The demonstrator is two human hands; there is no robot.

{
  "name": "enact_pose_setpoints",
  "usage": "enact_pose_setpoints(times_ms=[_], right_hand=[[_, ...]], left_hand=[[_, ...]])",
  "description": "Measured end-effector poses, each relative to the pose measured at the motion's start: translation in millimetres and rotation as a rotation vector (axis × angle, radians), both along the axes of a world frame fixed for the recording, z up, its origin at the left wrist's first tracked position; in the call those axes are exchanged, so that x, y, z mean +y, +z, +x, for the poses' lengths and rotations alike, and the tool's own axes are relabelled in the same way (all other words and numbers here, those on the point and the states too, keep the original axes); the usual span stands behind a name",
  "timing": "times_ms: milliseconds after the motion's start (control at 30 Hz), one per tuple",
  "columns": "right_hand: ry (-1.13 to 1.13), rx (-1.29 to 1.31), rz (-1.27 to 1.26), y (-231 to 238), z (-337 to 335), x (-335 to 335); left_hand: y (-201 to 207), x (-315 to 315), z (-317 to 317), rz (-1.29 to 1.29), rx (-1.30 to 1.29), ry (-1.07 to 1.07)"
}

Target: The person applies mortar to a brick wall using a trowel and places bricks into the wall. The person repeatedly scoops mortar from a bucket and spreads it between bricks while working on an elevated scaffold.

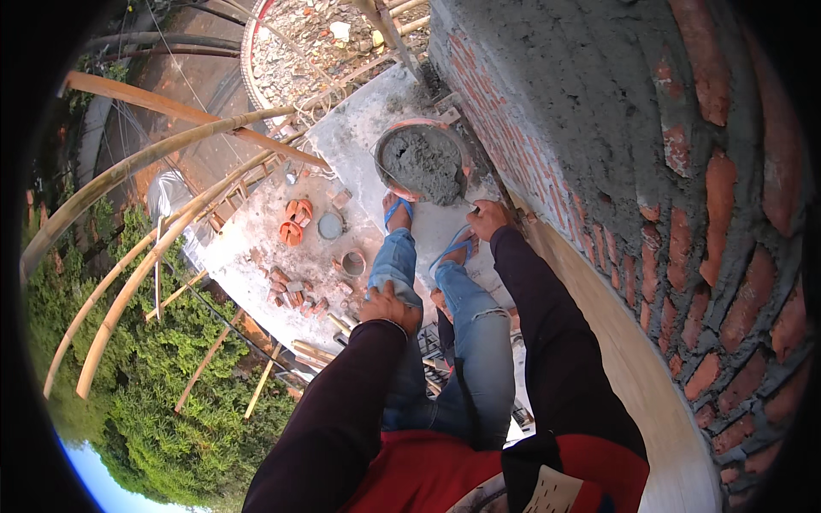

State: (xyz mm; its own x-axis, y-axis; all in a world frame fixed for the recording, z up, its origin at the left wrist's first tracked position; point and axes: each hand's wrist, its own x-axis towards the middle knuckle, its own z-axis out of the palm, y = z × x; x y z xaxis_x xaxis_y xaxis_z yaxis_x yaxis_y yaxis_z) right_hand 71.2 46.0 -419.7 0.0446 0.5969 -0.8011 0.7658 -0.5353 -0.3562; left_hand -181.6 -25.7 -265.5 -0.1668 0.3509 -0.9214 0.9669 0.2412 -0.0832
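A round pan [467, 162] filled with wet grey mortar [423, 158] sits on the ledge in front of my sandalled feet. Beside its near right rim, my right hand [489, 220] is closed, fingers curled together. A small dark bit shows at the fingertips, but I cannot make out what it is. My left hand [391, 306] rests on the left knee of my jeans [396, 256], holding nothing, with its fingers apart over the denim. To my right rises a brick wall [678, 248], its upper part coated with grey mortar [590, 111].
Bamboo poles [145, 162] cross at the left, above trees [171, 368] and ground far below. On the lower slab lie orange pots [293, 224], a bucket [330, 226], a round container [352, 262] and broken bricks [291, 291]. A pole [385, 30] stands beyond the pan.
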Motion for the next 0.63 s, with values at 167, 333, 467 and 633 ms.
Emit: enact_pose_setpoints(times_ms=[167,333,467,633], right_hand=[[-0.094,-0.008,0.21,205.3,39.1,-47.4],[-0.059,-0.076,0.326,465.4,110.8,-126.6],[-0.138,-0.286,0.416,685.4,171.3,-217.6],[-0.689,-0.239,0.522,912.4,203.9,-312.7]], left_hand=[[-56.0,11.4,-6.6,0.239,-0.245,-0.052],[-119.1,87.3,-2.0,0.156,-0.573,0.081],[-106.8,113.1,-22.4,-0.101,-0.591,0.118],[-73.0,114.3,-15.7,-0.098,-0.578,0.181]])
